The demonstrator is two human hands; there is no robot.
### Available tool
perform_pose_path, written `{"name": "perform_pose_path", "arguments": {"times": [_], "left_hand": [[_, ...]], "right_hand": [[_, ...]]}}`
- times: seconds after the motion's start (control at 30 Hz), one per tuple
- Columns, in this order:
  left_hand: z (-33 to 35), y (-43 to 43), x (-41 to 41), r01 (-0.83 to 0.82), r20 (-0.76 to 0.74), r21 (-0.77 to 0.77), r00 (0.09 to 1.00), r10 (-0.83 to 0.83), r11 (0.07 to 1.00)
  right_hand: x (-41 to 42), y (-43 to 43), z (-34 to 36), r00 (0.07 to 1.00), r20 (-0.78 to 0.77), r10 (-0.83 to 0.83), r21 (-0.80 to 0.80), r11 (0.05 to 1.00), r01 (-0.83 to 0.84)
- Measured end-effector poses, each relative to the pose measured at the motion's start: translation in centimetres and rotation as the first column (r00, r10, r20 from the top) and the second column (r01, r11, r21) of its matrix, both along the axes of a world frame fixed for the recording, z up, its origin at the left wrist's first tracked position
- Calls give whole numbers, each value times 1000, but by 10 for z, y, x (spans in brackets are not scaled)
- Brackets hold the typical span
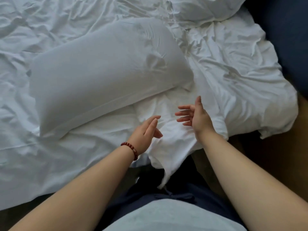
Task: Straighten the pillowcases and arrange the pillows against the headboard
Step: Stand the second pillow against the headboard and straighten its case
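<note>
Both bare forearms reach forward over the near edge of the bed (25,164). The left hand (146,130), a red bead bracelet (130,150) on its wrist, and the right hand (194,115) hang just above the rumpled white duvet (225,72), palms facing each other, fingers spread wide, holding nothing. A white pillow (103,72) lies on the sheet left of the hands, its long axis slanting from the near left toward the far right. A second pillow (205,9) at the far right is cut off by the frame. No headboard can be made out.
</note>
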State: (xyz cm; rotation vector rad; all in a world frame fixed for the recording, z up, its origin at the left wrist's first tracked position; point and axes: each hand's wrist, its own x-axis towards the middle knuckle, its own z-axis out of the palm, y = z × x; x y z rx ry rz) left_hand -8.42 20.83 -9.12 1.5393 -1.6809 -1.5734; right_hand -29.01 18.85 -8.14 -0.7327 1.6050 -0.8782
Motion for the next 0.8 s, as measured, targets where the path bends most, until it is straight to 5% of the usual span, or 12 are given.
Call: {"name": "perform_pose_path", "arguments": {"times": [0.2, 0.4, 0.63, 0.73, 0.8], "left_hand": [[9, 14, 31, -59, 68, -11, 996, 60, 998], [7, 13, 60, -225, 84, 183, 974, 213, 957], [5, -54, 83, -618, -51, 531, 660, 750, 580], [6, -91, 82, -673, -58, 613, 483, 874, 413], [5, -111, 81, -689, -27, 629, 443, 896, 360]], "right_hand": [[40, 47, 7, 999, -34, -34, 35, 999, 36], [73, 49, 15, 993, -111, 40, 6, 999, -40], [90, -17, 14, 991, -117, 71, -18, 997, -74], [88, -52, 7, 986, -130, 103, -9, 994, -105], [87, -76, 1, 981, -145, 126, 6, 992, -126]]}}
